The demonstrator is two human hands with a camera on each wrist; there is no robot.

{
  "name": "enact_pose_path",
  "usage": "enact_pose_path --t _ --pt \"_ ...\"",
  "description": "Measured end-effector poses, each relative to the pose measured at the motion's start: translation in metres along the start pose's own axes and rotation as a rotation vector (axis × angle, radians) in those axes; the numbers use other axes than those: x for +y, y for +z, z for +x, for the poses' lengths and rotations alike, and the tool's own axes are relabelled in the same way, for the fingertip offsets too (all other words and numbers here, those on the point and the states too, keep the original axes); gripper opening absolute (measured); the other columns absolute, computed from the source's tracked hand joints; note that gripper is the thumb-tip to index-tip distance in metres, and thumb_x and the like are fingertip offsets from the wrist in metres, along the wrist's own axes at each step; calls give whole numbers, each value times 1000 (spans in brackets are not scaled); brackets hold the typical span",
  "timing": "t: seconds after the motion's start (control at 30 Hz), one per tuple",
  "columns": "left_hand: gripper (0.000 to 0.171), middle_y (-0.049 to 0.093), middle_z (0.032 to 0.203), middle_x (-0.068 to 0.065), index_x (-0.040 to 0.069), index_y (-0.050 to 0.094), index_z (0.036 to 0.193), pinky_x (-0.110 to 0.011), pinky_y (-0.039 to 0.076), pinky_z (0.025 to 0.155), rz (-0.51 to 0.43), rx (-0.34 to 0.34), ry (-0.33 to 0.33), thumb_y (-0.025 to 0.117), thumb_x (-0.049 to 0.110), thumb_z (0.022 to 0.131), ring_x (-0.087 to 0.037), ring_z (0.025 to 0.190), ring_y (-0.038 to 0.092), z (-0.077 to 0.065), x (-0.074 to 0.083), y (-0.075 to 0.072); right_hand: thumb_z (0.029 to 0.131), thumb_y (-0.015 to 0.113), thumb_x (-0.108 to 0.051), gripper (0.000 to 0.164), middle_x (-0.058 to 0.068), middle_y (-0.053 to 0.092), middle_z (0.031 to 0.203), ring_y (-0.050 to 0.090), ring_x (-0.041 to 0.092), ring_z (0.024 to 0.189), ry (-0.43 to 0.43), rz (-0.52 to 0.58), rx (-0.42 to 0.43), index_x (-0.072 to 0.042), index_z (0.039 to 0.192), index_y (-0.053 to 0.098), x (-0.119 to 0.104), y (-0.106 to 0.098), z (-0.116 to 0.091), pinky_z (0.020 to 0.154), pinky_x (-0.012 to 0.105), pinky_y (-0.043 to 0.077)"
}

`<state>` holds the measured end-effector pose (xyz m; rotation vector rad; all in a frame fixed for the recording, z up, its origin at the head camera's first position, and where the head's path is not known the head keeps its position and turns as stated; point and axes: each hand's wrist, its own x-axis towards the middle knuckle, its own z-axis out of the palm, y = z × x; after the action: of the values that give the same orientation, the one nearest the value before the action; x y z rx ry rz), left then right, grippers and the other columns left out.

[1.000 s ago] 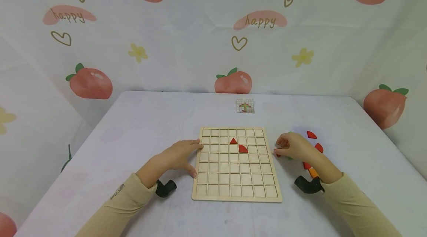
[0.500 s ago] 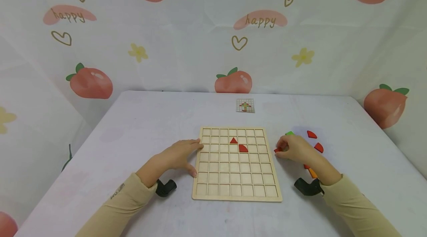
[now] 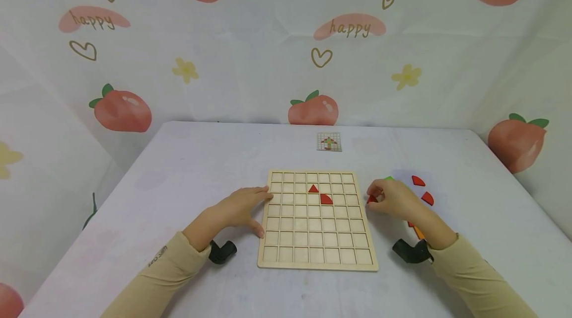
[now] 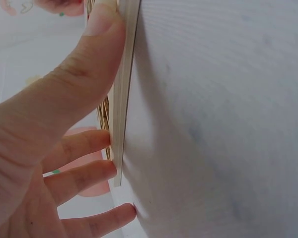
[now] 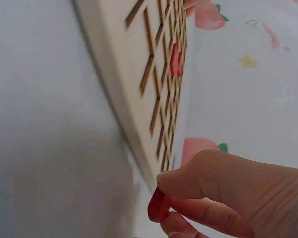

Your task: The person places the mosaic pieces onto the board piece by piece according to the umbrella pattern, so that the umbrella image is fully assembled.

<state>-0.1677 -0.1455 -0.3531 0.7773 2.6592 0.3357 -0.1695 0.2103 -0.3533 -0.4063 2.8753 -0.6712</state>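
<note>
A: Which thing is the largest?
B: It is the white cloth at the back, printed with peaches, hearts and the word "happy". Before it stands the table, which is also white.

A: And on the table?
B: The biggest is a wooden board. It lies flat and is divided into square compartments.

A: How are the hands?
B: The left hand has its fingers spread; it touches the left edge of the board without grasping it. The right hand pinches a small red piece just beside the right edge of the board. Whether this piece touches the table, I cannot tell.

A: Something smaller?
B: A card with a coloured picture lies beyond the board, apart from it.

A: And the other pieces?
B: Two red wedges lie to the right of the right hand. An orange piece and a green piece are partly hidden by the right arm and hand. In the board, a red quarter circle sits diagonally next to a red triangle, which is smaller.
</note>
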Motion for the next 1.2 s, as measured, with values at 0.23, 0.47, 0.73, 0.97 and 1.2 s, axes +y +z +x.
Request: enact_pose_path --t 0.23,0.47,0.73,0.97,1.2 --pt "90 35 149 -19 1 43 137 -51 29 114 -3 2 -2 83 35 64 -36 137 34 0 0 0 77 71 -11 15 2 61 78 49 12 66 -38 45 -39 -6 90 64 -20 3 2 52 21 42" --pt "89 35 149 -18 1 43 137 -51 29 114 -7 4 -6 83 35 64 -36 137 35 0 -1 1 75 73 -10 15 0 59 76 47 11 65 -100 62 -59 -8 88 64 -37 14 4 51 20 41" --pt "90 36 148 -18 2 44 137 -51 29 114 1 7 -10 83 35 64 -35 137 35 0 0 1 75 72 -7 14 -1 59 77 47 10 66 -158 57 -84 -9 87 64 -45 24 10 54 18 40" --pt "90 36 148 -18 2 44 137 -50 29 114 -4 10 -6 83 35 64 -36 137 35 0 0 1 75 72 -4 15 -1 59 77 45 9 62 -180 48 -96 -9 87 64 -48 27 11 51 18 39" --pt "90 36 148 -18 1 44 137 -50 30 114 4 11 -3 83 35 63 -36 136 36 0 -1 1 75 73 -5 15 -2 60 78 47 9 67 -198 21 -91 -9 87 64 -48 27 11 55 17 41"
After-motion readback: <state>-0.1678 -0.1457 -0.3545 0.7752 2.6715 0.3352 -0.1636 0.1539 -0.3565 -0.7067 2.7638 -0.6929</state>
